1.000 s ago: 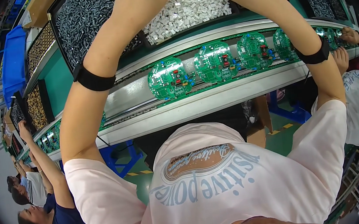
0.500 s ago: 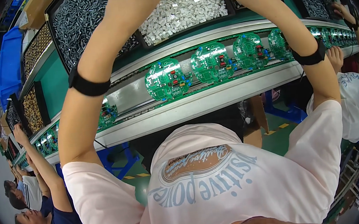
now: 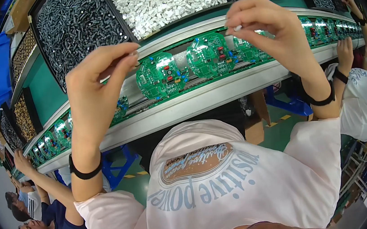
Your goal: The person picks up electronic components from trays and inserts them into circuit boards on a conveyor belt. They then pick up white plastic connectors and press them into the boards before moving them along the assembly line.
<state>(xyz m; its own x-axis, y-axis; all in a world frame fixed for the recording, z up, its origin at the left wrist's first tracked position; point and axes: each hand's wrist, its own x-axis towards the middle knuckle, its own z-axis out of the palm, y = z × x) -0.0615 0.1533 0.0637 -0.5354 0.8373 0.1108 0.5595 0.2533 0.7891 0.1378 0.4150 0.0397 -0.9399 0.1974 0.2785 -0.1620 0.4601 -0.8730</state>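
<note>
A small white part (image 3: 238, 28) sits in the right hand (image 3: 271, 27), its pale, blocky end showing; the fingers are clamped on it, thumb against fingertip, above the conveyor (image 3: 217, 94) and toward its far edge. The left hand (image 3: 91, 77) hangs over the same line, just beside the nearest large circuit board (image 3: 154, 79); its thumb and forefinger tips come close together, and whether anything is pinched there I cannot tell. That board is glossy green with a rounded, notched outline, dotted with red blocks, a dark round component, blue pieces near its right side and pale soldered patches. A second board (image 3: 204, 62) of the same kind lies to its right, between the conveyor's near and far edges, and more follow along the line, one partly behind the right hand. Past the conveyor's far edge, on the green desk (image 3: 46, 87), a heap of white parts (image 3: 166, 3) and a heap of dark cylindrical parts (image 3: 79, 31) stand side by side in black-rimmed trays (image 3: 184, 22).
</note>
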